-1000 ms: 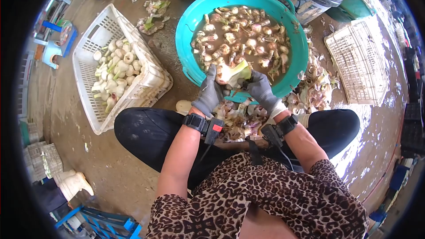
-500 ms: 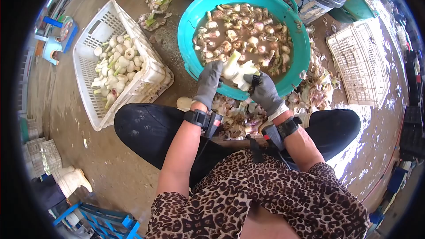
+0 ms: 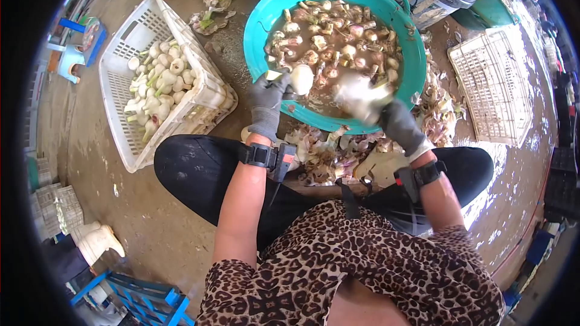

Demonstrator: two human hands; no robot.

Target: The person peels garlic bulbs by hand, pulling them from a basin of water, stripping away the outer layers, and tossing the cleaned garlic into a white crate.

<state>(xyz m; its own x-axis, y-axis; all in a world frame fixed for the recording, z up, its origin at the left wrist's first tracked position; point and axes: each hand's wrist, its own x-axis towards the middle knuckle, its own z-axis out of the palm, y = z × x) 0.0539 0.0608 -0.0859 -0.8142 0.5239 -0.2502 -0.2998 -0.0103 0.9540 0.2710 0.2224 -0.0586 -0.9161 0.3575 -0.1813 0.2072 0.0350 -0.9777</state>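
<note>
At the left we have a white plastic crate [image 3: 208,87] standing tilted across our view, with a pile of cleaned garlic bulbs [image 3: 162,78] in it, pale and mostly with short stems. Next, just short of the tub's near left rim, comes our left hand [image 3: 267,95] in a grey glove, its fingers curled and closed around the neck of one garlic bulb [image 3: 302,79]. The cut end of the stem pokes out on the left side of the fist, while the round, white head sits just beyond the fingers on the right, above the near edge of the muddy water. Behind it, the teal tub [image 3: 260,33] holds many unpeeled bulbs [image 3: 326,42], brownish and purple-streaked, lying in that water. Below the tub, between our knees, we see a heap of shed skins [image 3: 323,154]. Further right, a pale husk [image 3: 357,95], smeared by motion, hangs over the tub at the fingertips of our right hand [image 3: 400,128], also gloved in grey; those fingers are drawn together on it, well apart from the bulb, though the blur hides each fingertip's place. Beyond, at the far right, a second white crate [image 3: 490,87] rests on the wet floor.
</note>
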